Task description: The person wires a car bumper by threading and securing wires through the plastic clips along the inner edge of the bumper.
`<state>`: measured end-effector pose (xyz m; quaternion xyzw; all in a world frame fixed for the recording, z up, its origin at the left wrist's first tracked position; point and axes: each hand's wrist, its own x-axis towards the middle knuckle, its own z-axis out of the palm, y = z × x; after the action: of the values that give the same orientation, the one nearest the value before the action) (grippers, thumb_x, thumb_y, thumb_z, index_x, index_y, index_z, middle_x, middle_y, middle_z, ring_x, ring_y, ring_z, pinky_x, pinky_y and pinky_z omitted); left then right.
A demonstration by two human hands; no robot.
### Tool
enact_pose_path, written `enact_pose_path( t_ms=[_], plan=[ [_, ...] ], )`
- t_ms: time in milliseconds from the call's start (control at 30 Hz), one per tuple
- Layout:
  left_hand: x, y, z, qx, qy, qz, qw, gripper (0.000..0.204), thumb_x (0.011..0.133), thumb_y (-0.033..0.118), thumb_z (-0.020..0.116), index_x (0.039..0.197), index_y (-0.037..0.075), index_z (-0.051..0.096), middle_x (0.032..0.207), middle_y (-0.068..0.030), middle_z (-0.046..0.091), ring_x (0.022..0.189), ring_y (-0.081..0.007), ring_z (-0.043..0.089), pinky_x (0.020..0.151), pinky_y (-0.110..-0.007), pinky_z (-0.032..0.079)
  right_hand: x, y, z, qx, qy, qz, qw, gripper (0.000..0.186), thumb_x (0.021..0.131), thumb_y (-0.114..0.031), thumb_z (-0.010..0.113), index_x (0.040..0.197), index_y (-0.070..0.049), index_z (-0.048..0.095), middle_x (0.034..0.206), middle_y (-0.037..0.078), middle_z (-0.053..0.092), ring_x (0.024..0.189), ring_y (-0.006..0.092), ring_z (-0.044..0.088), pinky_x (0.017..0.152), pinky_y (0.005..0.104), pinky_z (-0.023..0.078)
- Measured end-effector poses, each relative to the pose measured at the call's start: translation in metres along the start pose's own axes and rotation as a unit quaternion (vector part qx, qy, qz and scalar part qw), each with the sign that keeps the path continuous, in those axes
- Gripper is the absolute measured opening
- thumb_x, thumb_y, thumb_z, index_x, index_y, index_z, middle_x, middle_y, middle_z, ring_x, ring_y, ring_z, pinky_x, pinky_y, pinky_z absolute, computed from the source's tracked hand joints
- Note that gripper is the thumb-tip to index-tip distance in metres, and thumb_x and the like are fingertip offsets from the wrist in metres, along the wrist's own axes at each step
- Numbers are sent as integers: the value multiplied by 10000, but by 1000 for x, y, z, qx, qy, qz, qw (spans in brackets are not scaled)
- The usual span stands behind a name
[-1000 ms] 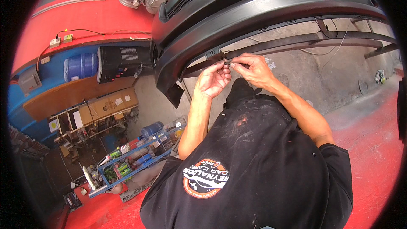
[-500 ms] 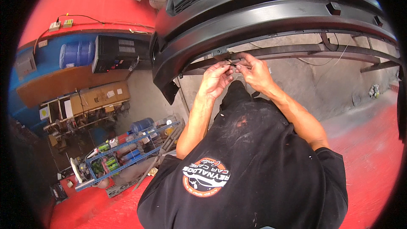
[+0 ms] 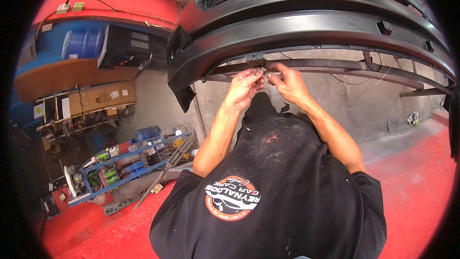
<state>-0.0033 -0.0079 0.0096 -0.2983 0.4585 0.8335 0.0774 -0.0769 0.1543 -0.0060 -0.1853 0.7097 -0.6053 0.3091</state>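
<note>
A black car bumper [image 3: 287, 31] arches across the upper part of the view, with its lower edge towards me. My left hand [image 3: 244, 88] is just below that edge, thumb and fingertips pinched together. Close beside it, my right hand [image 3: 290, 86] curls its fingers inward, the index finger somewhat blurred. Both sets of fingertips meet around something small that I cannot make out. Above them, a small bracket with a hole [image 3: 254, 57] sits on the bumper's lower edge.
Dark metal rails [image 3: 330, 64] run behind the bumper's lower edge. To the left are a blue water jug [image 3: 82, 44], a black box-shaped appliance [image 3: 127, 48], a cardboard box [image 3: 103, 96] and a blue rack [image 3: 129, 181] of bottles. A red wall stands behind.
The view has shifted slightly, so the bumper appears a little further right. My fingertips stay together; the small dark piece seen between them before is now mostly hidden.
</note>
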Motion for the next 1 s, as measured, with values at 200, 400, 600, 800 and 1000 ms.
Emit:
enact_pose_path(
  t_ms=[200, 400, 600, 800, 1000],
  plan=[
    [0, -4, 3, 32, -3, 21, 999, 112, 880, 137, 614, 951, 51, 611, 840, -19, 614, 751, -105, 577, 713, -250, 494, 6, 41, 8, -92, 83, -143, 982, 206, 830, -146, 595, 1007, -66, 662, 895, 147, 646, 883, 324, 619, 721, 384, 477],
    [-2, -3, 1, 44, 7, 9, 999, 123, 877, 147, 618, 955, 53, 607, 846, -20, 608, 760, -107, 570, 725, -256, 488, 12, 33, 11, -111, 83, -98, 986, 201, 839, -145, 574, 994, -49, 658, 937, 172, 645, 869, 357, 618, 743, 406, 473],
    [-3, -2, 2, 45, -14, 17, 999, 143, 877, 164, 625, 962, 52, 600, 834, -13, 600, 751, -104, 564, 724, -249, 478, 16, 34, 15, -89, 99, -95, 986, 195, 834, -149, 584, 973, -33, 655, 963, 185, 644, 866, 355, 622, 750, 403, 475],
    [-2, -7, 12, 137, 30, 81, 987, 157, 886, 167, 613, 972, 36, 600, 836, -12, 601, 737, -93, 552, 714, -232, 469, 6, 37, 7, -147, 134, -205, 958, 197, 821, -150, 609, 979, -42, 652, 934, 152, 644, 757, 347, 632, 697, 400, 490],
    [-5, -12, 12, 119, 43, 110, 986, 175, 892, 160, 601, 990, 15, 604, 855, -21, 614, 733, -93, 557, 712, -226, 471, -18, -17, -3, -238, 108, -284, 923, 249, 779, -44, 644, 1025, -44, 606, 880, 109, 630, 772, 252, 639, 624, 336, 511]
  ],
)
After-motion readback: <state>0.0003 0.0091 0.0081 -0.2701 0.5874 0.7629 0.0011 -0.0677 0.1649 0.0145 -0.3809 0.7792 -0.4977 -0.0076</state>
